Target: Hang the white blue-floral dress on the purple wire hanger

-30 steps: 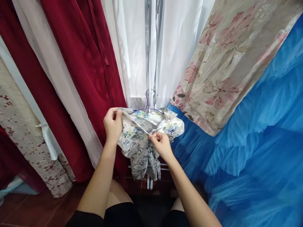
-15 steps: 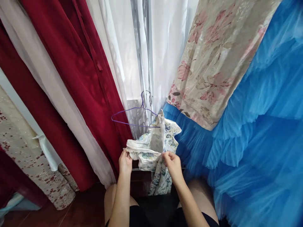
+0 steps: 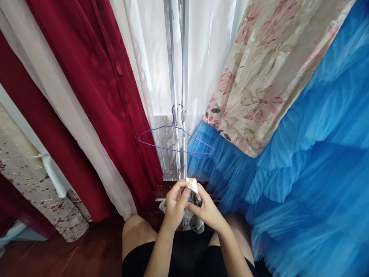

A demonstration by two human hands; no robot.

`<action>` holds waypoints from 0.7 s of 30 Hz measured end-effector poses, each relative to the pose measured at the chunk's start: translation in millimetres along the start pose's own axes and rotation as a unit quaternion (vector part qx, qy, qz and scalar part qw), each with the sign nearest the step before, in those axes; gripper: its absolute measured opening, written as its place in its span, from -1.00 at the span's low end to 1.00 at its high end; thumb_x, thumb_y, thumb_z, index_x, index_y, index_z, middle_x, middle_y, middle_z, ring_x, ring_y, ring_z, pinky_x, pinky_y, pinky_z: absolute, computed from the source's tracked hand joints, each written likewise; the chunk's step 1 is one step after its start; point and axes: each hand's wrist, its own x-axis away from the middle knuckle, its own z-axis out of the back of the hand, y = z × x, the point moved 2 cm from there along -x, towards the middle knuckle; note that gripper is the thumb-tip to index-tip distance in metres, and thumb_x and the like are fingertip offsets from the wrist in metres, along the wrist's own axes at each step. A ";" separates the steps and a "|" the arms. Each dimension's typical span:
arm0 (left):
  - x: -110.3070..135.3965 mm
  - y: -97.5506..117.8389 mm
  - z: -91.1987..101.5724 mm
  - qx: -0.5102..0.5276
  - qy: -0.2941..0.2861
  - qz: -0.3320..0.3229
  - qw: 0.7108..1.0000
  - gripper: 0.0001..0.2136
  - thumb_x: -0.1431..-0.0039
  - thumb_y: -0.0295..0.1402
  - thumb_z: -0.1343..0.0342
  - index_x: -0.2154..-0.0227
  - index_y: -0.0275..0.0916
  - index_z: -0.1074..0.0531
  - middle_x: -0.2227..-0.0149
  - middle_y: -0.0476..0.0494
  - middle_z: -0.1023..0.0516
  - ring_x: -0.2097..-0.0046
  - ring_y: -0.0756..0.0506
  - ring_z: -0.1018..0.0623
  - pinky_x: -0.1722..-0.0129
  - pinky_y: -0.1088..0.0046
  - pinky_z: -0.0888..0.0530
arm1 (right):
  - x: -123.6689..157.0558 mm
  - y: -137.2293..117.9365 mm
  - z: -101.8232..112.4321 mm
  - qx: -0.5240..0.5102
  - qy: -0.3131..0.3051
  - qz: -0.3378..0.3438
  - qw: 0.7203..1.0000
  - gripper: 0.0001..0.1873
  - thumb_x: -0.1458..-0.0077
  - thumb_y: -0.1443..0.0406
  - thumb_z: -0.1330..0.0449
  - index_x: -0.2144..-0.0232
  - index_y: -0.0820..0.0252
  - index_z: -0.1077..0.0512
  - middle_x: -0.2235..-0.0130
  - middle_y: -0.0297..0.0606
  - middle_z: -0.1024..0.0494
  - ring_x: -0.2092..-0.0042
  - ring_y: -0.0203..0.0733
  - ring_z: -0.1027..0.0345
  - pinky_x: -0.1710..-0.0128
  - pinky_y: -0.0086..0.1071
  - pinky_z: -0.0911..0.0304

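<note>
Bunched between my two hands is a white floral garment, its lower part hanging down in front of my knees. My left hand is closed on its upper edge, thumb and fingers pinching the cloth. From the other side my right hand grips the same gathered part, its thumb near the left one. A thin purple wire hanger hangs bare just beyond my hands, its hook at a metal pole. Most of the garment's upper part is folded up and hidden by my fingers.
Dark red cloth and pale lengths of fabric hang at the left. White curtain-like cloth and metal poles stand ahead. A beige floral garment and ruffled blue tulle fill the right. Dark red tiles lie below.
The floral garment has come off the purple hanger, which now hangs bare. Both hands have drawn together and lowered slightly, gathering the cloth that was spread wide between them.
</note>
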 end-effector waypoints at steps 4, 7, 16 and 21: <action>0.9 -4.5 1.6 -0.037 -0.007 -0.003 0.999 -0.77 -0.30 -0.19 -0.15 0.09 -0.19 -0.50 0.03 -0.22 -0.56 -0.03 -0.19 -0.54 -0.09 0.32 -0.42 | 6.3 -10.2 -3.8 -0.085 -0.056 -0.051 0.994 -0.73 -0.23 0.11 -0.20 0.34 0.20 -0.48 0.36 -0.31 -0.46 0.28 -0.18 -0.32 0.23 -0.38 -0.23; 0.1 -10.3 6.5 -0.069 -0.049 0.010 0.996 -0.60 -0.32 -0.17 -0.13 -0.17 -0.11 -0.38 -0.20 -0.24 -0.45 -0.24 -0.22 -0.41 -0.25 0.24 -0.30 | 10.2 -4.5 1.7 -0.158 -0.051 -0.099 0.981 -0.64 -0.18 0.04 -0.24 0.44 0.21 -0.42 0.44 -0.34 -0.37 0.40 -0.27 -0.17 0.35 -0.41 -0.15; 40.9 -56.1 36.4 -0.238 -0.270 0.070 0.930 -0.58 -0.34 -0.08 -0.02 0.53 -0.25 -0.50 0.49 -0.05 -0.48 0.40 -0.07 -0.43 0.29 0.46 -0.40 | 19.6 -17.6 68.2 -0.103 -0.075 -0.142 0.982 -0.57 0.05 0.04 -0.34 0.65 0.20 -0.31 0.62 -0.38 -0.18 0.54 -0.35 0.07 0.53 -0.41 0.11; 43.9 -53.6 73.0 -0.264 -0.246 0.072 0.930 -0.76 -0.11 -0.22 -0.27 0.21 -0.24 -0.57 0.26 -0.12 -0.58 0.24 -0.13 -0.51 0.20 0.44 -0.43 | -12.3 -28.1 116.3 0.022 -0.086 -0.077 0.993 -0.70 0.03 0.15 -0.30 0.62 0.23 -0.42 0.59 -0.33 -0.29 0.52 -0.32 -0.02 0.50 -0.40 0.07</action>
